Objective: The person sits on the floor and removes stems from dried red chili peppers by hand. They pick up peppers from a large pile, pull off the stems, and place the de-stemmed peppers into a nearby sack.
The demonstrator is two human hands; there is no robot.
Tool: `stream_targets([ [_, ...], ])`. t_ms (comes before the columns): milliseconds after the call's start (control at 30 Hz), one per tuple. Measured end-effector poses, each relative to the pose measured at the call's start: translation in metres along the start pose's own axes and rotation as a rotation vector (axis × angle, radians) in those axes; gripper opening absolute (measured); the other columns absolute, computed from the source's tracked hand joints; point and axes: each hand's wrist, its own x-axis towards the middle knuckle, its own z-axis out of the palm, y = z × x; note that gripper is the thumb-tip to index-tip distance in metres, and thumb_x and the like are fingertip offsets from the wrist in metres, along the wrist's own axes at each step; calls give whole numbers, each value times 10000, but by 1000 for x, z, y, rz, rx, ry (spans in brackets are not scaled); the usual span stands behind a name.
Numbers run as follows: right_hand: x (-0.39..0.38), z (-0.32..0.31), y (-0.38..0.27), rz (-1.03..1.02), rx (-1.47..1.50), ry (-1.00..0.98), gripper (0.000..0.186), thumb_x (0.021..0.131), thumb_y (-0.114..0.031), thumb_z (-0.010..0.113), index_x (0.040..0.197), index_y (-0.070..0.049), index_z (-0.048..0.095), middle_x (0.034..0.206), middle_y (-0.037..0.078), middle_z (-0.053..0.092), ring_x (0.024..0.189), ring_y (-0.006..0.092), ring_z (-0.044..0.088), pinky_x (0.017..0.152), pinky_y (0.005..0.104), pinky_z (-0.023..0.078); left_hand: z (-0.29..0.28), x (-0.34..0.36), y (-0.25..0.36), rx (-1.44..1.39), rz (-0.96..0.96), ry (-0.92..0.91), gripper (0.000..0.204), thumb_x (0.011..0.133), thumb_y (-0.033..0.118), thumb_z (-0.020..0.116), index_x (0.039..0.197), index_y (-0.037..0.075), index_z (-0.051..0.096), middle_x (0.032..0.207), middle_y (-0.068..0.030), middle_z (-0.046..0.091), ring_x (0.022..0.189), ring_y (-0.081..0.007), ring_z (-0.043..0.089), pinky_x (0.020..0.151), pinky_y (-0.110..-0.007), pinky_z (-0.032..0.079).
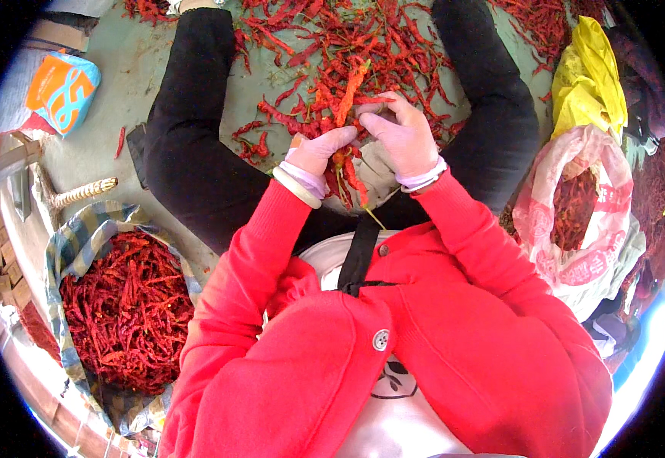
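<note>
My left hand, in a thin pale glove, is closed around a small bunch of dried red chili peppers. One orange-red pepper sticks up from the bunch, and others hang below with thin stems. Close beside it, my right hand, gloved the same way, has its fingers bent and closed on a chili pepper at the bunch's upper right; its fingertips are partly hidden. Beyond both hands, loose chili peppers lie spread between my black-trousered legs.
At the left stands a checked sack full of red chilies. An orange and blue packet lies farther back. On the right are a red-and-white plastic bag with chilies inside and a yellow bag. More chilies lie at the far right.
</note>
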Motion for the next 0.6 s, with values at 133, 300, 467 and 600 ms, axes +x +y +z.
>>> stream_targets([
  [133, -1, 0, -3, 227, 332, -52, 142, 818, -55, 599, 954, -15, 602, 785, 18, 590, 677, 81, 516, 617, 221, 424, -5, 3, -7, -21, 47, -7, 246, 787, 49, 642, 1029, 52, 597, 866, -46, 643, 709, -175, 623, 657, -321, 527],
  [300, 1, -17, 1, 456, 969, -408, 215, 837, -76, 609, 1034, -20, 543, 768, -11, 531, 632, 78, 458, 556, 202, 371, 3, -9, 2, 82, 223, -209, 299, 761, 57, 658, 1054, 55, 597, 914, -26, 646, 791, -150, 614, 743, -305, 499],
  [467, -14, -39, -11, 482, 981, -493, 211, 841, -83, 602, 1029, -35, 519, 801, -20, 520, 579, 49, 403, 519, 199, 313, 17, -15, 1, 167, 241, -329, 332, 751, -12, 672, 1076, -1, 600, 992, -53, 645, 867, -135, 617, 789, -283, 503],
  [600, -25, -51, -9, 420, 993, -396, 200, 843, -76, 595, 1025, -43, 520, 777, -29, 501, 571, 57, 404, 523, 204, 322, 32, -9, -10, 85, 321, -378, 354, 755, -16, 668, 1102, 2, 597, 1018, -60, 640, 891, -140, 610, 799, -281, 499],
])
